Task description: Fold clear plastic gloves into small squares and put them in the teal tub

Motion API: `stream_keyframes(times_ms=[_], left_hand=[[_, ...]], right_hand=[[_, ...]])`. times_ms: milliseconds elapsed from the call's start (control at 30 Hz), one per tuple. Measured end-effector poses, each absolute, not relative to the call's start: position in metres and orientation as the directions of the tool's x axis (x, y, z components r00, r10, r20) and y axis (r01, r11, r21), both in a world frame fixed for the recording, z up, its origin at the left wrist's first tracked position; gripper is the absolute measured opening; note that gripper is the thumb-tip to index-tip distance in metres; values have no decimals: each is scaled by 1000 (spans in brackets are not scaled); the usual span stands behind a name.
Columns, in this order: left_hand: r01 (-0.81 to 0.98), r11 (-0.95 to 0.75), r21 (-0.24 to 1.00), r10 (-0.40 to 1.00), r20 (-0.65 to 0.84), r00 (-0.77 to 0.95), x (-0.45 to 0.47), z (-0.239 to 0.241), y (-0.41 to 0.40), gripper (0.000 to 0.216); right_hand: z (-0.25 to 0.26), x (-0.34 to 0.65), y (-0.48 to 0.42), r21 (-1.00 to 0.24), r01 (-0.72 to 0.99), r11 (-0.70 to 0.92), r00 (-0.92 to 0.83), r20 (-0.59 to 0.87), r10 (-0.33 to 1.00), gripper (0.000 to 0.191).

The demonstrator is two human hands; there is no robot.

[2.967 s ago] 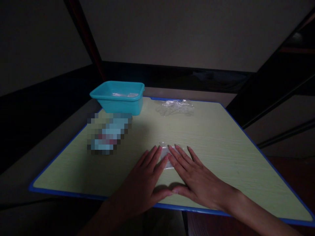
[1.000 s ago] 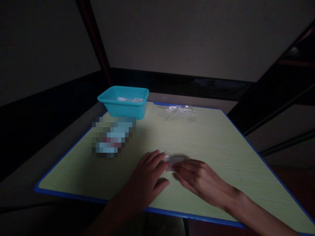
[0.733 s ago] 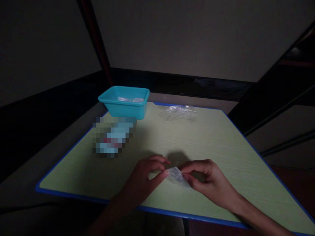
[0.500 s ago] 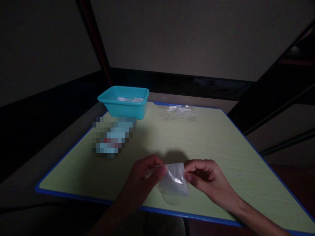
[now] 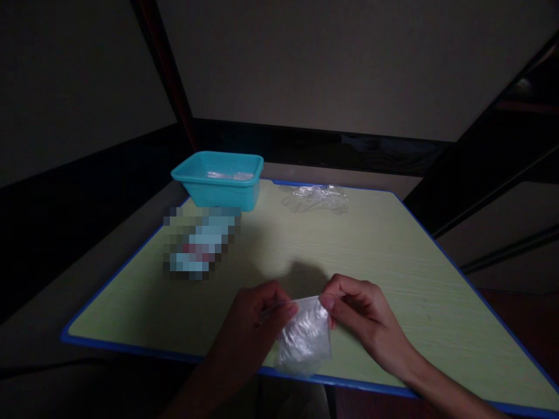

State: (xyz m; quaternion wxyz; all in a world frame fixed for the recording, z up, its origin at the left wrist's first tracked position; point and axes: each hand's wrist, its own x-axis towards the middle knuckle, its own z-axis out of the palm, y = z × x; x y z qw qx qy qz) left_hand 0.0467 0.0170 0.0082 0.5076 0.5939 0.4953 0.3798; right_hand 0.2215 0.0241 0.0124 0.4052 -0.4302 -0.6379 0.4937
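A small clear plastic bag point(image 5: 304, 340) hangs between my two hands near the table's front edge, its surface wrinkled and shiny. My left hand point(image 5: 257, 317) pinches its upper left corner between thumb and fingers. At the upper right corner, my right hand point(image 5: 364, 311) is closed on the bag, the thumb lying on its near face. Whether anything is inside the bag I cannot tell.
The pale table point(image 5: 379, 250) has a blue rim. At its back left stands a turquoise basin point(image 5: 222, 192) with shiny clear plastic in it. Crumpled clear plastic point(image 5: 315, 199) lies at the back edge. A pixelated flat object point(image 5: 205, 241) lies on the left.
My right hand has shifted slightly left and up and now grips the bag's top right corner. The bag has turned flatter toward me and hangs a little lower.
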Motion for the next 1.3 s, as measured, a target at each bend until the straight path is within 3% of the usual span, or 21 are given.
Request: stream_keyframes(times_ms=[200, 467, 733, 967, 1133, 1300], left_hand=[[171, 16, 985, 980, -49, 195, 46, 8, 19, 24], [145, 121, 982, 986, -135, 94, 45, 6, 20, 27], [73, 115, 991, 993, -117, 18, 47, 6, 19, 28], [60, 155, 986, 965, -164, 205, 46, 5, 21, 19], [146, 192, 971, 934, -226, 277, 46, 11, 25, 22], [249, 114, 962, 935, -188, 299, 49, 9, 26, 27]], right_hand=[[11, 216, 31, -996, 59, 62, -313, 41, 949, 29], [-1, 212, 27, -995, 70, -65, -365, -87, 927, 31], [3, 215, 30, -989, 62, -137, -263, -148, 953, 23], [11, 225, 34, -980, 114, -162, -361, -193, 912, 17], [16, 224, 34, -961, 164, -223, -491, -276, 827, 20], [17, 221, 35, -953, 181, -242, -533, -302, 790, 24]])
